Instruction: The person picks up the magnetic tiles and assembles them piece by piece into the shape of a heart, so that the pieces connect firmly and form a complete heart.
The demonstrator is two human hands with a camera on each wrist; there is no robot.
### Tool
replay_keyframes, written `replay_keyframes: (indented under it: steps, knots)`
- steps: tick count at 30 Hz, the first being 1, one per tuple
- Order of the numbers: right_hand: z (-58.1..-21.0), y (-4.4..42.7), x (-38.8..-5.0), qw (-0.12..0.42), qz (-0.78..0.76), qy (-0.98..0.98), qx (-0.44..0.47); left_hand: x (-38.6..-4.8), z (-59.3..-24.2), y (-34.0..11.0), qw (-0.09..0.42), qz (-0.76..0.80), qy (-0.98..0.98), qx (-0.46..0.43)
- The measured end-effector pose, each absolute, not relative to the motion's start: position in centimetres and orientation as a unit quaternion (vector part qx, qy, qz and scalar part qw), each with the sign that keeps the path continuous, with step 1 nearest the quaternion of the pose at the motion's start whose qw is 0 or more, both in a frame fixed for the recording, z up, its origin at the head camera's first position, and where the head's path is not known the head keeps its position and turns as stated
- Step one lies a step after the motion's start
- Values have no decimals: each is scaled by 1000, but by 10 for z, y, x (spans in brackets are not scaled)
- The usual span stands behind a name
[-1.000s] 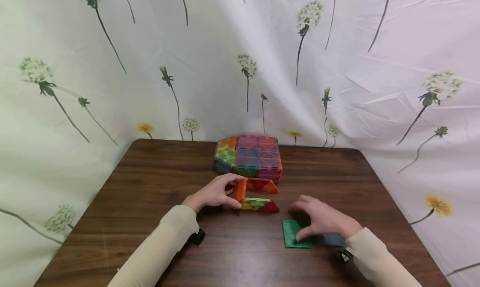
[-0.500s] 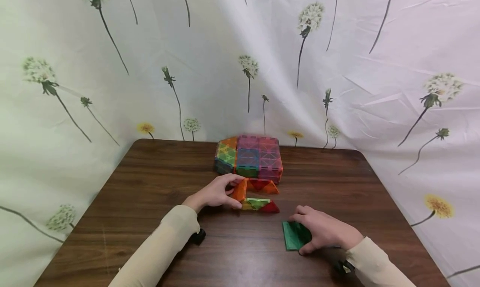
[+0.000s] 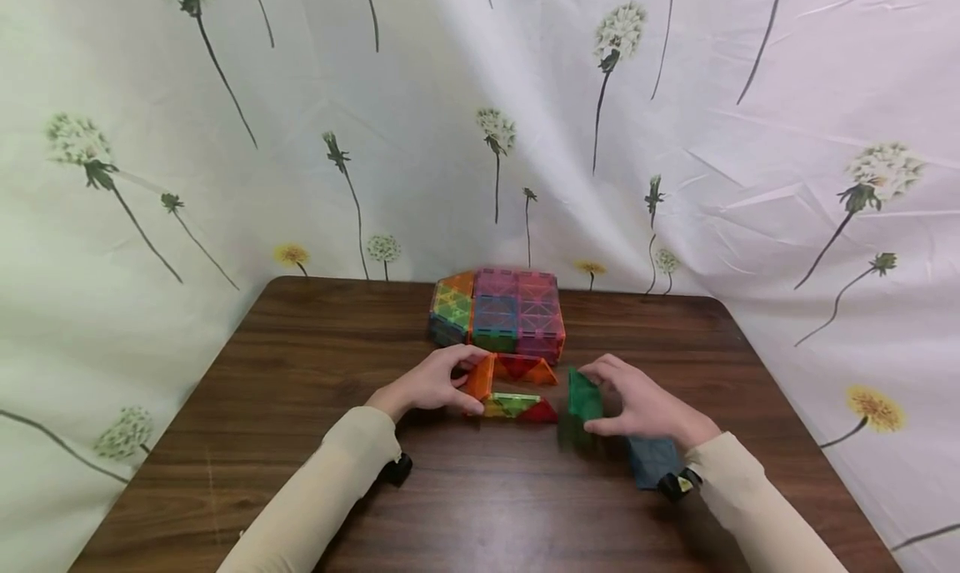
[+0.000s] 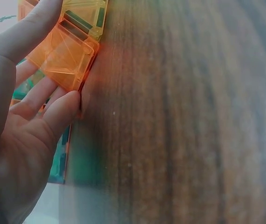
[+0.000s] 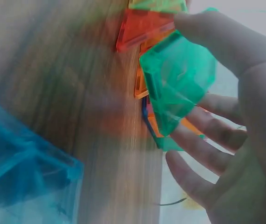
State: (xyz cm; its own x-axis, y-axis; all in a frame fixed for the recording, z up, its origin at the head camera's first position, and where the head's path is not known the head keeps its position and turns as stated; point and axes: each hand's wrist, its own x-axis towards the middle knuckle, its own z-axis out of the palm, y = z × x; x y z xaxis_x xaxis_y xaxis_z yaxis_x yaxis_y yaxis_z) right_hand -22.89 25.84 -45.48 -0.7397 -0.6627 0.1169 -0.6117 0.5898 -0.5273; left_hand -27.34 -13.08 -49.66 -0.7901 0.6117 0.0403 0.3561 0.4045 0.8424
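Observation:
Between thumb and fingers my left hand [image 3: 429, 380] grips the upright orange magnetic tile [image 3: 480, 379] at the left end of a small standing frame. Two low walls run right from it: the near one has a yellow-green tile [image 3: 513, 404] and a red triangle tile [image 3: 538, 411], the far one red and orange triangles [image 3: 546, 373]. My right hand [image 3: 645, 402] pinches a green square tile [image 3: 583, 398], raised off the table and tilted up, just right of the walls' ends and apart from them. In the right wrist view, the thumb and fingers hold opposite edges of the green tile [image 5: 179, 74].
A block of joined pink, blue, green and orange tiles [image 3: 517, 306] stands behind the frame, toward the table's back edge. A blue tile [image 3: 654, 462] lies flat on the brown table [image 3: 465, 506] by the right wrist. Flower-printed cloth [image 3: 420, 181] hangs behind.
My right hand has taken the green tile up off the table and carried it forward toward the frame, uncovering the blue tile. The left hand has stayed at the orange tile.

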Motion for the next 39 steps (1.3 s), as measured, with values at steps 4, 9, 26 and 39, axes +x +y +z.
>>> replay_keyframes:
  steps: [4,9,26,39]
  knots:
    - [-462,249,-245,55,-294,890,-343,-272,-496,-131,138,462,826,293]
    - [-472,239,-257,69,-295,889,-344,-271,-495,-131,136,459,827,296]
    - [-476,225,-259,70,-284,884,-364,-271,-495,-131,135,451,831,297]
    - [-486,231,-256,61,-251,896,-362,-264,-492,-131,124,418,841,319]
